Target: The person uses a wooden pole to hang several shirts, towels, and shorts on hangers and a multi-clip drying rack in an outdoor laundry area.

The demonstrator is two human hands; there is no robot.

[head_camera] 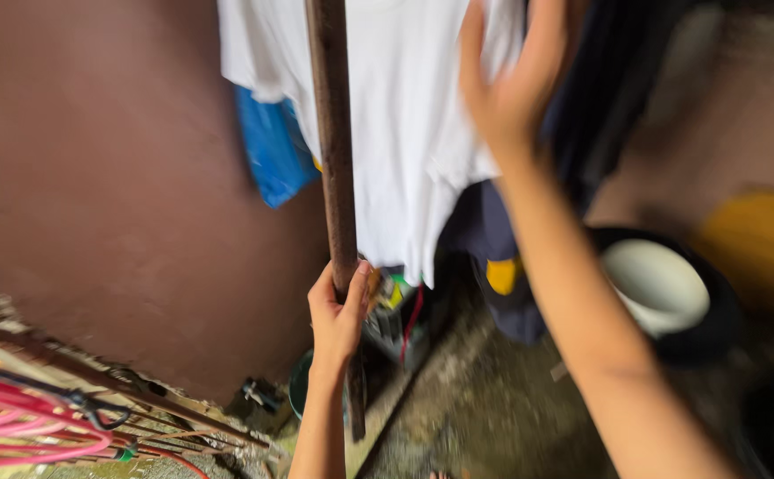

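Observation:
My left hand (338,312) is wrapped around a rusty brown upright pole (332,133), low on its length. My right hand (509,75) is raised with fingers spread, flat against a hanging white shirt (409,133) near the top of the view; it is motion-blurred. A dark navy garment (493,239) with a yellow patch hangs behind and below the shirt. A blue cloth or bag (272,151) hangs to the left of the shirt, partly hidden by it.
A reddish-brown wall (103,177) fills the left. Red hoses or cables (23,426) and rusty rods lie at bottom left. A white bucket (657,284) inside a dark tub stands right, beside a yellow container (759,239). The ground below is rough concrete.

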